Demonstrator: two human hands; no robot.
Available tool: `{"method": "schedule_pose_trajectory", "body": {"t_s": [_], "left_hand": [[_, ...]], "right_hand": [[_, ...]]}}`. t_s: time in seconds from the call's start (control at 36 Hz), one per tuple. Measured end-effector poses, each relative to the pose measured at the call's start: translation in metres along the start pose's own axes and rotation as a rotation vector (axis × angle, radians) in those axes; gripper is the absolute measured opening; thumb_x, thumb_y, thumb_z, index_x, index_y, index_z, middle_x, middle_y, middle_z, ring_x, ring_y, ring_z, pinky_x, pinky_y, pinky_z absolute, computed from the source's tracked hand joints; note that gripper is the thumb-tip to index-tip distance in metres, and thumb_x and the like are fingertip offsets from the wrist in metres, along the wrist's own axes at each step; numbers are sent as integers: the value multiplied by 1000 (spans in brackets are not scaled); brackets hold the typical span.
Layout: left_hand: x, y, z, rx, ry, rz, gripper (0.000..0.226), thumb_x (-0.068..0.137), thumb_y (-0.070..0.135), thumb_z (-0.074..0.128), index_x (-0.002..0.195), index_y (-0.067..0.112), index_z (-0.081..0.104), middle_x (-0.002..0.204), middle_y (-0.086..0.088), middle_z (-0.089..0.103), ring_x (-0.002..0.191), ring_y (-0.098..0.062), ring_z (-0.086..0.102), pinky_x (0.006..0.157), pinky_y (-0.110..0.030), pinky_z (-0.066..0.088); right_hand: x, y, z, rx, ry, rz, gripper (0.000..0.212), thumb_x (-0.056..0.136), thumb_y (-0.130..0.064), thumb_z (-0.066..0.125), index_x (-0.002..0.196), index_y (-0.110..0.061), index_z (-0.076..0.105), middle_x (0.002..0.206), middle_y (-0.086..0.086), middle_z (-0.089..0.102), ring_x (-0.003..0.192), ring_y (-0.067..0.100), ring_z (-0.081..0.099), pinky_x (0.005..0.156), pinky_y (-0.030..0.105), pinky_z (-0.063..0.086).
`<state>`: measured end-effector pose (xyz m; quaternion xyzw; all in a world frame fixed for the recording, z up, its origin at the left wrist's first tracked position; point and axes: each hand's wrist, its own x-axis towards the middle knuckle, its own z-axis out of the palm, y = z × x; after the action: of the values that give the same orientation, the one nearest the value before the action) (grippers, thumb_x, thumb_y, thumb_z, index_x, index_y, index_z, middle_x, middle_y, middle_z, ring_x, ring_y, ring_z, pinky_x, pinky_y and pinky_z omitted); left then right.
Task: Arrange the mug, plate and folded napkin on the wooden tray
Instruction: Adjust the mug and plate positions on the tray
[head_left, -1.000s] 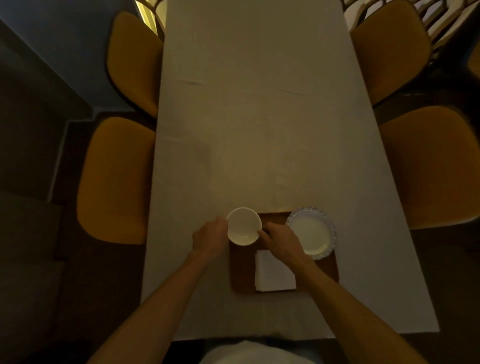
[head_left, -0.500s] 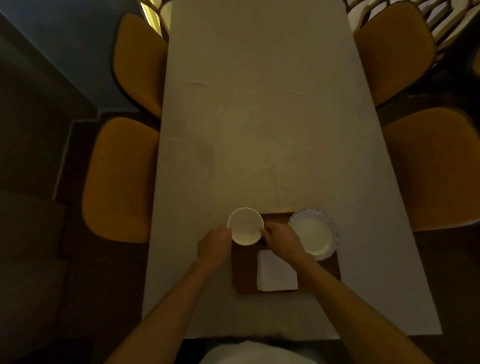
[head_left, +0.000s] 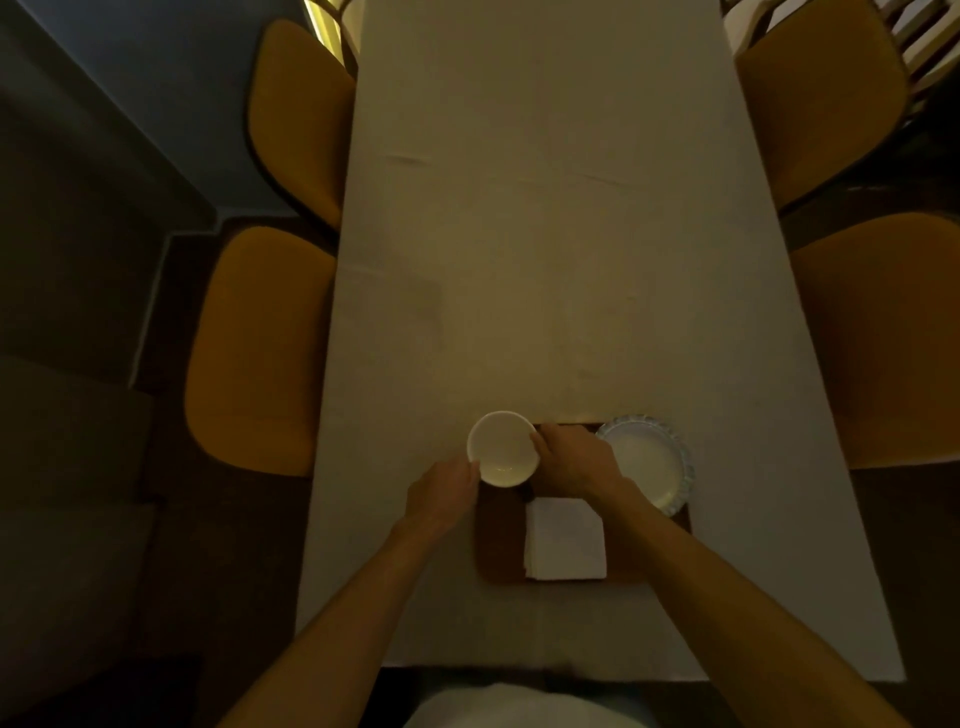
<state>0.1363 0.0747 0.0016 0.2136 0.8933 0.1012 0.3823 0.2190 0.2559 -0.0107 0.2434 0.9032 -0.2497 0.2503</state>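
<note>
Two hands flank the mug (head_left: 503, 450), a white round vessel seen from above so that only its rim and pale inside show; no handle can be made out. The left hand (head_left: 444, 493) sits at its near-left side with fingers curled against the wall, and the right hand (head_left: 571, 460) meets the opposite side, fingertips at the rim, so both appear to grip it between them. The mug is at the far-left corner of the wooden tray (head_left: 496, 545), overhanging that corner toward the tablecloth (head_left: 545, 234), and whether its base rests on the wood or is lifted cannot be told in this dim light. The plate (head_left: 647, 465) lies at the tray's far-right corner, just beside the right wrist, its scalloped edge spilling slightly past the tray. The folded napkin (head_left: 565, 538) lies flat in the tray's near middle, under the right forearm, apart from the mug. What matters for the coming move is that the open wood lies toward the person and slightly right of the mug, in the strip left of the napkin. Being round, the mug has no long axis to align. The left hand is on the outer side, so a shared pull inward looks like the likely finish, with the napkin's edge the thing to avoid.
</note>
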Motion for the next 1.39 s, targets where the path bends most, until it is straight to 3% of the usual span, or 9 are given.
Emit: {"method": "schedule_pose_trajectory", "body": {"t_s": [0.11,0.19,0.31,0.67,0.92,1.03,1.11,1.22,1.39], "left_hand": [[3,1,-1,0,58,9,34,99,35,27,108,18,55,111,-10,64,95,-30,62,77,-37,47],[9,4,-8,37,91,23,30,99,32,31,109,16,54,111,-11,64,97,-32,62,77,-38,49],[17,5,-16,78,87,26,33,100,34,29,111,16,53,115,-12,63,102,-33,61,81,-40,48],[15,4,-14,98,83,11,31,99,33,28,108,17,53,112,-10,64,98,-31,61,74,-36,42],[9,-1,-22,90,55,64,33,99,40,27,111,18,50,114,-12,63,102,-33,60,79,-40,47],[5,-1,-30,132,95,78,25,97,35,32,100,20,51,108,-9,64,96,-31,61,75,-37,47],[1,6,-39,171,139,90,22,95,30,34,97,19,54,104,-9,65,92,-31,63,75,-37,47],[-11,22,-46,299,221,206,24,95,28,37,103,18,57,105,-7,67,95,-31,65,75,-35,47],[-39,48,-47,454,281,375,23,94,25,41,101,14,60,103,-8,66,90,-33,65,69,-37,49]], "right_hand": [[-12,-4,-7,51,-43,15,35,88,-51,52,91,-16,60,83,3,62,77,25,62,64,38,54],[-21,-3,-1,140,-31,44,41,97,-48,39,90,-16,62,87,6,65,78,24,62,69,44,56],[-29,-3,8,173,-3,65,45,100,-49,28,94,-20,62,91,5,67,80,23,62,69,43,55],[-32,-10,4,166,21,82,41,101,-47,29,88,-19,55,88,5,62,82,26,60,69,42,53],[-34,-9,1,178,24,100,42,100,-49,30,83,-20,55,86,3,62,82,24,61,68,39,50],[-36,-9,-6,221,47,150,37,99,-44,32,81,-17,50,82,5,57,81,26,58,68,40,46],[-40,-6,-10,167,105,173,26,99,-34,34,81,-17,42,78,1,50,78,28,56,64,39,42],[-53,-8,-19,6,264,137,23,95,-29,41,80,-14,48,80,5,60,69,27,58,56,35,37],[-73,-6,-20,-138,453,65,26,88,-25,53,65,-18,45,61,3,57,49,23,53,46,37,42]]}}
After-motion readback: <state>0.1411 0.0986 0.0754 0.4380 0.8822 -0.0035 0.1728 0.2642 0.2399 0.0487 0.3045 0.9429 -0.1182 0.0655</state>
